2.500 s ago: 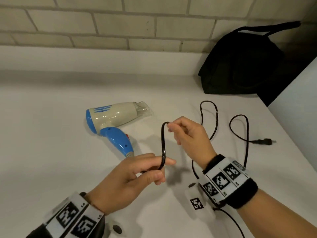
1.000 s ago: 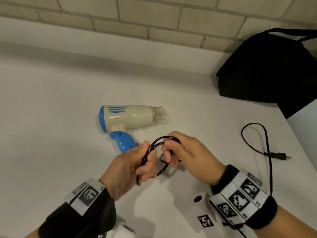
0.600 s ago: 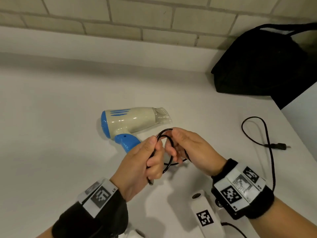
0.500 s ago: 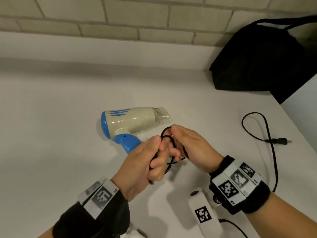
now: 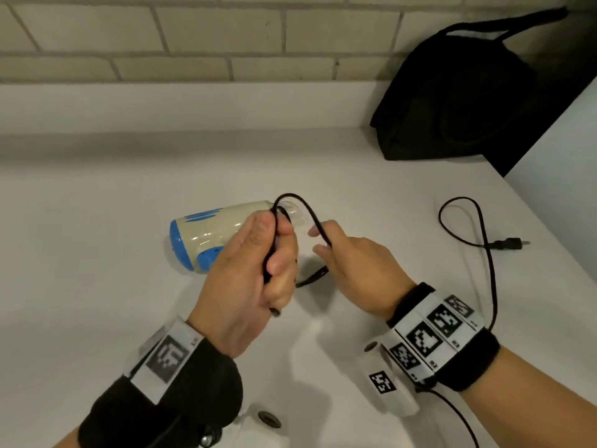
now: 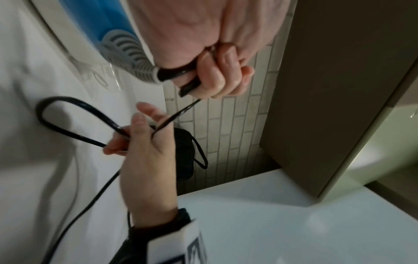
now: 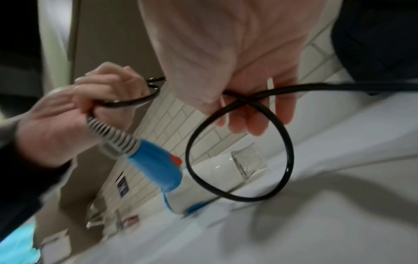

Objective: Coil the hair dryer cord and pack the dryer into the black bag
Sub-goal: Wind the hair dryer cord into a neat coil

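The cream and blue hair dryer [image 5: 210, 231] lies on the white counter, partly hidden behind my left hand. My left hand [image 5: 274, 250] grips a small bundle of coiled black cord [image 5: 274, 312] in its fist, close to the grey strain relief [image 7: 113, 135] at the blue handle [image 7: 156, 166]. My right hand [image 5: 323, 244], just to the right, pinches the cord where a fresh loop [image 7: 237, 151] crosses itself. The rest of the cord [image 5: 487, 263] trails right to the plug [image 5: 507, 244]. The black bag [image 5: 468, 92] stands at the back right against the wall.
A brick wall with a white ledge [image 5: 161, 105] runs along the back of the counter [image 5: 97, 286]. A white panel [image 5: 562, 163] closes off the right side beside the bag. In the left wrist view a dark cabinet [image 6: 339, 89] hangs above.
My hands have drawn apart: the right hand has pulled a new loop of cord out to the right while the left keeps the bundle. Less cord lies loose on the counter than before.
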Motion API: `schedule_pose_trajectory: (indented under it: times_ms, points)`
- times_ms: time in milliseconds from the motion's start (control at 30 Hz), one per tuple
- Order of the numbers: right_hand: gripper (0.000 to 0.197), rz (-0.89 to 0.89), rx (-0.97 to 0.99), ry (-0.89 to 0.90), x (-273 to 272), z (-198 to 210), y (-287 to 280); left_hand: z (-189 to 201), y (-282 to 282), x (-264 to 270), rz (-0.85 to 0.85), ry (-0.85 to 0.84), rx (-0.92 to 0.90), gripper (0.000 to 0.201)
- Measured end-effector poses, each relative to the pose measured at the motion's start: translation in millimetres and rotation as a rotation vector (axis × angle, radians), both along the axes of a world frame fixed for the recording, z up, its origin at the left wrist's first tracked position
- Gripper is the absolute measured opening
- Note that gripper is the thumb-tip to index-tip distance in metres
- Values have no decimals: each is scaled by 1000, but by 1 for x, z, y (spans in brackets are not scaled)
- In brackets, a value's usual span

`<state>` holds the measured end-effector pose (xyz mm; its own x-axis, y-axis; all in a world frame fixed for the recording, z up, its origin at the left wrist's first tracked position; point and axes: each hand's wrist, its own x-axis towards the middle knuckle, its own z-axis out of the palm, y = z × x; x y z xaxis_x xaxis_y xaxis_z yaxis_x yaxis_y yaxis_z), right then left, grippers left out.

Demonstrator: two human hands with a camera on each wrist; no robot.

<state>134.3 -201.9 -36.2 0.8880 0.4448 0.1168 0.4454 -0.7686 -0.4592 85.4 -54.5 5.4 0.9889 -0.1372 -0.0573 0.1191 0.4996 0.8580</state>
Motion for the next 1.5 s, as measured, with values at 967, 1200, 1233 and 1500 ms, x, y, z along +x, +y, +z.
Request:
schedule_pose_trajectory:
  times_ms: [967,1200,1233,1500]
  points:
    - [17,279,-78,-64,-45,-3,-5,-35,-11,-6,158,-500,910,25]
    - [20,305,-16,-207,-36,1,-25,-35,-3,-7,100,-487,1348,39]
    - [21,303,3,-199,-36,2,-28,-34,-3,-7,86,-477,1325,37]
    - [50,136,163,66,-22,0,-59,-23,0,-9,169,-252,848,27]
